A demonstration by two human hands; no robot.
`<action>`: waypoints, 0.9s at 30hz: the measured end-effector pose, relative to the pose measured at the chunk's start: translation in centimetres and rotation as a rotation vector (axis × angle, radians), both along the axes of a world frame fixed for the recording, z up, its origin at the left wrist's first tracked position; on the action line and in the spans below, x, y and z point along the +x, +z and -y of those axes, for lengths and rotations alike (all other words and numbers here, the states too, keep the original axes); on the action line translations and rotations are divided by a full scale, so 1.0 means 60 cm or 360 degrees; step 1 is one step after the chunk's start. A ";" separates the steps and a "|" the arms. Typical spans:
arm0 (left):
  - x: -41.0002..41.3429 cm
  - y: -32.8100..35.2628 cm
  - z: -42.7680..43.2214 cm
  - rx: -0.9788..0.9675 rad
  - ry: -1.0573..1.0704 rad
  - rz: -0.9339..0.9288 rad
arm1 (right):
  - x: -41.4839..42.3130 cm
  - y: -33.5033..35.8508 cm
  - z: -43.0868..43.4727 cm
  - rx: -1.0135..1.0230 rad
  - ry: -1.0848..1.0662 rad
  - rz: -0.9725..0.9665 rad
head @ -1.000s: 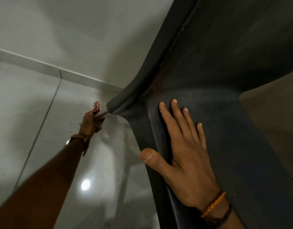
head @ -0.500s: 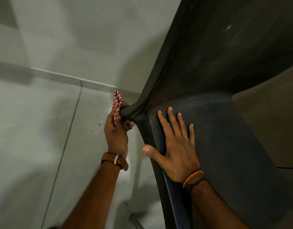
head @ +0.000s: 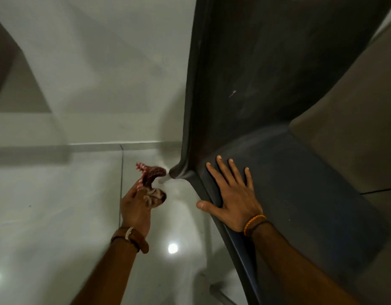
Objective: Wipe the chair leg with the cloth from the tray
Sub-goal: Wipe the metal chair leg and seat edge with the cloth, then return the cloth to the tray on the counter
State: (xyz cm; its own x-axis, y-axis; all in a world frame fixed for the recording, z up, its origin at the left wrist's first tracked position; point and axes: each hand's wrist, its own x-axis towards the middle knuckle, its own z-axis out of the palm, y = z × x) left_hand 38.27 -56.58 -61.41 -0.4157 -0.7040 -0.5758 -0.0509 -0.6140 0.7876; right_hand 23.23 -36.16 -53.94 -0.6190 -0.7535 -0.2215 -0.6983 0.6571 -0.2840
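My left hand (head: 136, 208) grips a red-and-white striped cloth (head: 151, 175), bunched and held up just left of the dark chair's back corner (head: 179, 171). A gap shows between the cloth and the corner. A pale chair leg (head: 165, 179) peeks out below that corner, mostly hidden by it. My right hand (head: 233, 195) lies flat, fingers spread, on the dark blue seat (head: 300, 183) near its left edge. The chair's dark backrest (head: 256, 62) rises at the upper right.
The floor is glossy pale tile (head: 47, 216) with a grout line (head: 121, 183) and light reflections. A pale wall (head: 91, 73) with a skirting strip stands behind. Another chair leg (head: 221, 293) shows at the bottom under the seat edge.
My left hand has pulled the cloth away from the chair corner, toward me and to the left. The right hand stays flat on the seat. The view has tilted.
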 end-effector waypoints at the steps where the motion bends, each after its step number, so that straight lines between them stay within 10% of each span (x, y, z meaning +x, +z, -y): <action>1: 0.022 0.006 0.009 0.0102 0.0043 -0.0035 | 0.000 0.000 0.000 0.0003 -0.0002 -0.0001; 9: 0.139 0.118 0.021 0.0349 -0.0065 -0.0036 | 0.008 0.028 0.009 0.0183 -0.0097 0.0235; 27: -0.072 0.776 0.030 -0.1582 -0.0216 0.0008 | -0.021 0.568 -0.162 -0.0150 -0.0457 -0.0199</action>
State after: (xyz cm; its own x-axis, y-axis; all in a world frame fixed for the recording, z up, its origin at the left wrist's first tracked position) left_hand 33.94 -58.36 -14.85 -0.5274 -0.8131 0.2462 -0.0768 0.3342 0.9394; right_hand 21.96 -26.44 -19.89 -0.8271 -0.5580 -0.0679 -0.5217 0.8069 -0.2770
